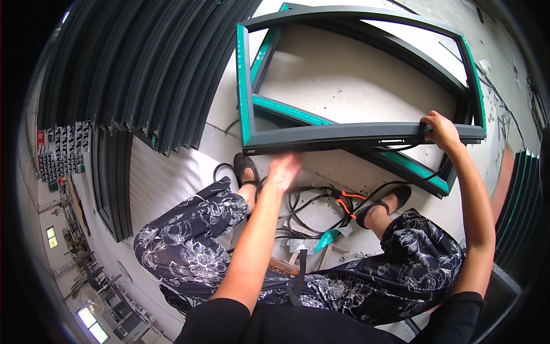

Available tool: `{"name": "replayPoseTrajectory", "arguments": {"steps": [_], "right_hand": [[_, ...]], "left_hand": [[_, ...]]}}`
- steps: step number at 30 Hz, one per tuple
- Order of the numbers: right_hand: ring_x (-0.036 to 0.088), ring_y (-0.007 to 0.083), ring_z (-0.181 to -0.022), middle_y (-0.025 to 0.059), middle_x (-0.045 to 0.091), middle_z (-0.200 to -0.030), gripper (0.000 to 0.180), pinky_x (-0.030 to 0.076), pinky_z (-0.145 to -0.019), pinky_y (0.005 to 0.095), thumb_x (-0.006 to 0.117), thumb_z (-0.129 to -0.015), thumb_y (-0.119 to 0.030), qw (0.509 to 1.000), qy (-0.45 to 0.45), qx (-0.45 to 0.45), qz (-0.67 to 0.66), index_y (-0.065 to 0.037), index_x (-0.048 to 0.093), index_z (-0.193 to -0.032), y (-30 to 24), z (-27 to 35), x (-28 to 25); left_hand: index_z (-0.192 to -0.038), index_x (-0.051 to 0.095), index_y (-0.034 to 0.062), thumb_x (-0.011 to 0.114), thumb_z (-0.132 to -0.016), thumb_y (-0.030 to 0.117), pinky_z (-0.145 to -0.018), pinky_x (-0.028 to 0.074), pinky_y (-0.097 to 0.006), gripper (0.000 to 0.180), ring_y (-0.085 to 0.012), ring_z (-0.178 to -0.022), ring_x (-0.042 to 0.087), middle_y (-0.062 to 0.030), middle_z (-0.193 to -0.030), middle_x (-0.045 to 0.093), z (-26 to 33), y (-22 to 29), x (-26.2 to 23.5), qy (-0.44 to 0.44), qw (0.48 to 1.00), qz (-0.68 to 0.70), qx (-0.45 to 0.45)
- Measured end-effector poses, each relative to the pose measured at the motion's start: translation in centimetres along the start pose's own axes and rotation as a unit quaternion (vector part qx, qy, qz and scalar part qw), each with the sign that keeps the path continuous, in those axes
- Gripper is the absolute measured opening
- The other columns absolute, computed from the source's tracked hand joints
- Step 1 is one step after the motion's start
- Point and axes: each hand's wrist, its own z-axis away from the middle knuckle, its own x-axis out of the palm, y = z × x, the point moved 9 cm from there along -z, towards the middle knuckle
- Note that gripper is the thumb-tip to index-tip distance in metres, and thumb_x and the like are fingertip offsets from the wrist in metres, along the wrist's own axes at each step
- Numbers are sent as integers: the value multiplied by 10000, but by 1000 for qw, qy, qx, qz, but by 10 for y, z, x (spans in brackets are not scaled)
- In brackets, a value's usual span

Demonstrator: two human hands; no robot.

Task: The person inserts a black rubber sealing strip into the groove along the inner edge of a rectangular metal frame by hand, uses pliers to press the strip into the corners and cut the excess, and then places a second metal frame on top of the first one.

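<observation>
We note a dark grey window frame [321,135] with green tape along its inner edges, held upright on the pale floor [344,80] in front of the seated person. The right hand [440,131] is closed over the near rail of the frame toward its right end, fingers wrapped across the top edge. The left hand [283,171] sits just below the same rail near its middle; it is blurred, the fingers appear loosely extended, and we cannot tell whether it touches the frame. Black cables [312,200] lie coiled on the floor between the feet. Dark profiles [149,69] lean stacked at the left.
</observation>
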Motion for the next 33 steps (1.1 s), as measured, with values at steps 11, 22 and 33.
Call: {"name": "replayPoseTrajectory", "arguments": {"steps": [11, 22, 33], "right_hand": [[567, 293, -921, 88, 582, -951, 393, 461, -805, 363, 714, -555, -2, 1000, 1, 0, -4, -82, 633, -932, 9, 1, 8], [567, 283, -936, 78, 587, -962, 398, 461, -813, 356, 714, -566, 3, 1000, -1, 15, -17, -94, 639, -945, 15, 0, 13], [574, 286, -913, 83, 584, -952, 394, 464, -796, 355, 715, -554, -8, 999, 22, -1, -32, -85, 635, -932, 14, 3, 12]], "left_hand": [[-1016, 484, 2, 429, -817, -51, -890, 465, -469, 214, -317, -945, 573, -136, -995, 558, -7, -26, 19, 96, 995, 3, 22], [-1058, 468, 10, 449, -830, -75, -906, 471, -447, 244, -278, -974, 548, -104, -1057, 508, -18, -40, 41, 123, 987, -27, 95], [-1017, 479, -15, 441, -863, -42, -977, 411, -463, 162, -336, -1083, 507, -199, -1117, 520, -5, -23, 24, 25, 999, -20, 8]]}}
